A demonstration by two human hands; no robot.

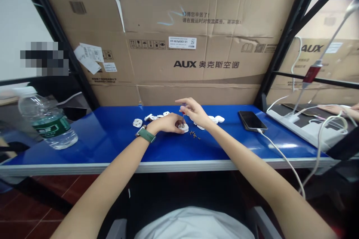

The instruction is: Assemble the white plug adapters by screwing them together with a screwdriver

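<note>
On the blue table, loose screws lie just in front of the white plug. The left hand curls its fingers around the plug, pinning it down. The right hand pinches a screwdriver upright, its tip in the plug. More white parts lie behind.

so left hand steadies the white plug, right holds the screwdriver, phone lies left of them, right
No: the head view shows the phone right of the hands. The left hand does steady the white plug, the right hand holds the screwdriver.
</note>
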